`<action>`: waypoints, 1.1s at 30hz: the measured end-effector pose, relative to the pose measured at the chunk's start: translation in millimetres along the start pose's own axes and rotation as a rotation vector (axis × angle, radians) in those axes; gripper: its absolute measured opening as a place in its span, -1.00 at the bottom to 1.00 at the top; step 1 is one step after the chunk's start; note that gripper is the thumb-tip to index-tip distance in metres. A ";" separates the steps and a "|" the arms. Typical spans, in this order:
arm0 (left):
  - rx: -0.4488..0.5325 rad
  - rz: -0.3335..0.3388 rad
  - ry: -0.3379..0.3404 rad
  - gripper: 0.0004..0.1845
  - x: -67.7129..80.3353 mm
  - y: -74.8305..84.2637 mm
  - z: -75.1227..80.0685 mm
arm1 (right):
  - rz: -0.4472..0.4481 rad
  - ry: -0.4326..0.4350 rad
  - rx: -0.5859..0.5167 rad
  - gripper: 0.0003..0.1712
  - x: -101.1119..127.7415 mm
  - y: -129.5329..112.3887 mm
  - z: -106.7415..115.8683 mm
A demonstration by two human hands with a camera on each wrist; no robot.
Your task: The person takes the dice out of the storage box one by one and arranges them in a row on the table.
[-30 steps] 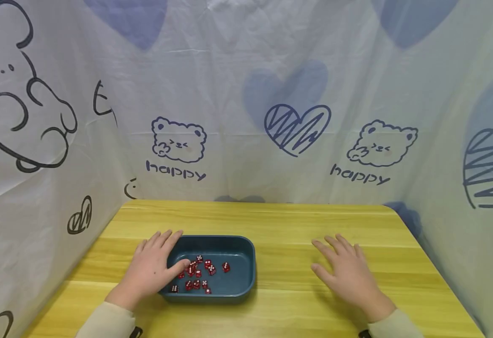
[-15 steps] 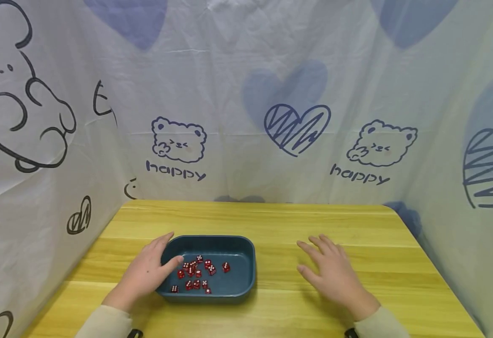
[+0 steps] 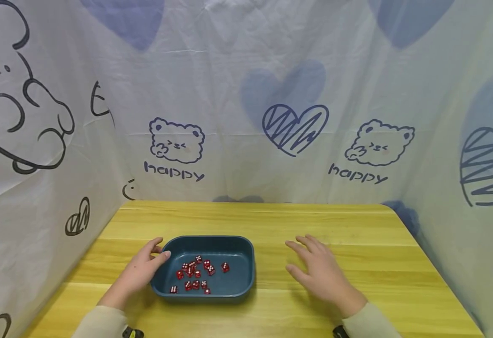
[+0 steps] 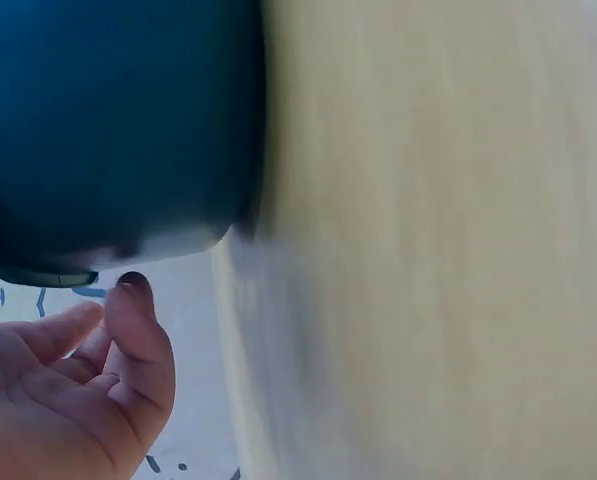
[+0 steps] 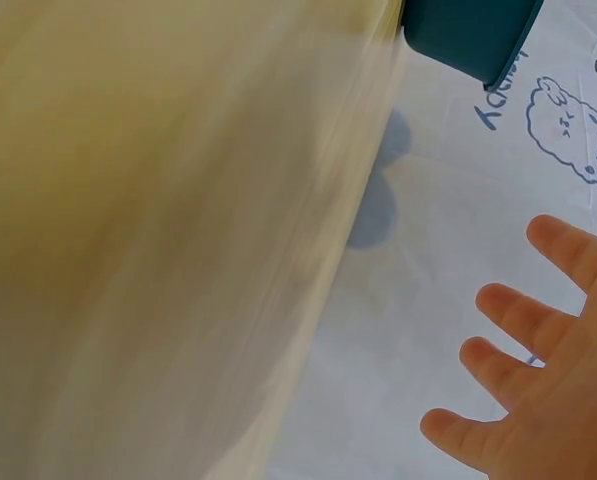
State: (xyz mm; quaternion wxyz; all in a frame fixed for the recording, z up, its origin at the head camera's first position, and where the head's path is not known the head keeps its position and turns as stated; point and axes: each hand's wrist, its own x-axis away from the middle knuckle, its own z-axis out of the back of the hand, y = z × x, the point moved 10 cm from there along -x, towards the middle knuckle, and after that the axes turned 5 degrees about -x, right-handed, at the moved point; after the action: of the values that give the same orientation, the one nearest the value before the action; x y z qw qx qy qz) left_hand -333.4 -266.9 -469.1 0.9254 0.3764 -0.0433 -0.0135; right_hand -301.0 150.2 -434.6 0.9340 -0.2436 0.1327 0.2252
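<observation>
A dark teal rectangular tray (image 3: pixel 241 283) stands on the table, left of the middle. Several red dice (image 3: pixel 196 284) with white pips lie loose in it, mostly toward its left half. Beside the tray's left end is my left hand (image 3: pixel 136 271), its thumb near the rim and its fingers outside the wall. In the left wrist view those fingers (image 4: pixel 146 345) are loosely bent close to the tray's wall; whether they touch it I cannot tell. My right hand (image 3: pixel 323 272) hovers to the right of the tray, fingers spread, with nothing in it.
The yellow wood-grain table (image 3: pixel 314 219) extends behind and to both sides of the tray. White cloth (image 3: pixel 229 94) printed with hearts, bears and lettering hangs at the back and along both sides.
My left hand has drawn back leftward from over the tray to its left end, uncovering more of the dice. The right hand has moved left, nearer the tray. The tray stays in place.
</observation>
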 end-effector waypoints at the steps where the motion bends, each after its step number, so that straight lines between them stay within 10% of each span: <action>1: 0.015 0.005 -0.001 -0.25 0.3 -1.4 0.6 | -0.004 -0.008 -0.005 -0.32 -0.9 -0.7 -1.5; 21: 0.528 0.079 -0.074 -0.43 -3.0 -27.1 -10.3 | 0.091 -0.048 -0.054 -0.31 -23.6 -36.7 -19.8; 33: 0.643 0.060 -0.073 -0.45 -5.8 -36.0 -13.4 | 0.122 -0.104 -0.088 -0.32 -39.1 -61.7 -30.7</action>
State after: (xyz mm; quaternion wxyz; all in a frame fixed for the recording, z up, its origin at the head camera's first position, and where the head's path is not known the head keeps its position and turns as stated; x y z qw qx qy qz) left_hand -337.6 -283.1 -504.3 0.7570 0.6470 -0.0897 0.0145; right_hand -309.0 72.3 -422.2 0.9126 -0.2639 0.0887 0.2995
